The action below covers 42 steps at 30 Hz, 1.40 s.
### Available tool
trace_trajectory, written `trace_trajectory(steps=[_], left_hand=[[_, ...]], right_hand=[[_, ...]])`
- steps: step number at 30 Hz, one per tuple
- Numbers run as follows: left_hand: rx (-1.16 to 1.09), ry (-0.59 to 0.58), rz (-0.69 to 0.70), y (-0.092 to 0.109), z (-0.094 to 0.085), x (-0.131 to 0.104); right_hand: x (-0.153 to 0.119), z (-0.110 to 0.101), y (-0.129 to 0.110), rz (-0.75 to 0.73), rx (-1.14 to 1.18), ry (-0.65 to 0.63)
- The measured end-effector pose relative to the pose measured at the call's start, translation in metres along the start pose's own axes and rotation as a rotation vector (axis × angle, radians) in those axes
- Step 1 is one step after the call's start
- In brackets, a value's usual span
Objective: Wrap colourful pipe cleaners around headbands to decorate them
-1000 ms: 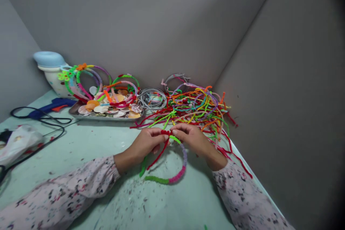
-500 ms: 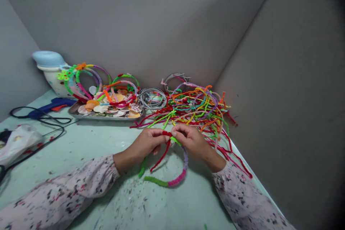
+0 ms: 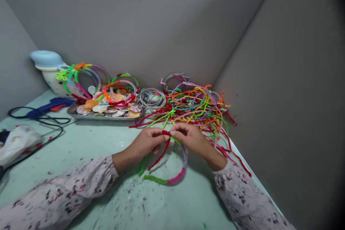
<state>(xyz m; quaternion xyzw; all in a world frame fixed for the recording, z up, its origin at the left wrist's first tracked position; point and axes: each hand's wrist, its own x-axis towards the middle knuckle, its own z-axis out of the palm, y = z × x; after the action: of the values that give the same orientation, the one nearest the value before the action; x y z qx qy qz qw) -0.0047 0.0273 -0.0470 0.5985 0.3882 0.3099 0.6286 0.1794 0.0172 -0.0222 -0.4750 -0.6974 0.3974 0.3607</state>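
Note:
Both hands meet over the table at a hoop wrapped in pipe cleaners [image 3: 177,177], coloured green, pink and purple, its open end hanging toward me. My left hand [image 3: 147,142] pinches the hoop where red pipe cleaner is coiled around it. From that coil a loose red pipe cleaner tail [image 3: 159,157] hangs down inside the curve. Close against it, my right hand [image 3: 190,139] pinches the top of the hoop, thumb and forefinger beside the red coil. A green end pokes out below my left hand. The fingertips partly hide the wrapped part.
A tangled heap of pipe cleaners [image 3: 199,106] lies behind my right hand. Wire coils [image 3: 151,98] and a metal tray [image 3: 105,118] of shells and wrapped hoops stand at the back. To the left are a blue glue gun [image 3: 50,106], its black cord, a plastic bag [image 3: 20,142] and a lidded container [image 3: 55,75].
The hands keep their pinch on the hoop almost unmoved. The red tail's loose end has shifted slightly left and up. The whole view has drifted a little.

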Motion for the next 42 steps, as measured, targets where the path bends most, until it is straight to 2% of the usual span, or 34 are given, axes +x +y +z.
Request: trace_trajectory(steps=[5, 11, 17, 24, 32, 39, 42], left_hand=[[-0.073, -0.052, 0.009, -0.001, 0.0, 0.0], [-0.037, -0.015, 0.029, -0.005, -0.001, 0.001], [0.002, 0.026, 0.052, -0.006, -0.003, 0.002], [-0.036, 0.029, 0.014, -0.006, -0.002, 0.003], [-0.006, 0.038, 0.051, -0.005, -0.001, 0.001], [-0.033, 0.042, 0.03, -0.001, 0.0, 0.001], [-0.02, 0.054, 0.047, -0.005, -0.001, 0.002]], right_hand=[[0.0, 0.005, 0.004, -0.011, -0.005, 0.04], [-0.001, 0.013, 0.01, 0.031, 0.04, 0.116], [0.001, 0.008, 0.004, 0.151, 0.234, -0.029], [0.002, 0.012, 0.002, 0.221, 0.231, 0.015], [0.002, 0.016, 0.004, 0.244, 0.284, 0.038], [0.002, 0.013, 0.012, 0.239, 0.496, -0.036], [0.001, 0.013, 0.013, 0.209, 0.47, -0.017]])
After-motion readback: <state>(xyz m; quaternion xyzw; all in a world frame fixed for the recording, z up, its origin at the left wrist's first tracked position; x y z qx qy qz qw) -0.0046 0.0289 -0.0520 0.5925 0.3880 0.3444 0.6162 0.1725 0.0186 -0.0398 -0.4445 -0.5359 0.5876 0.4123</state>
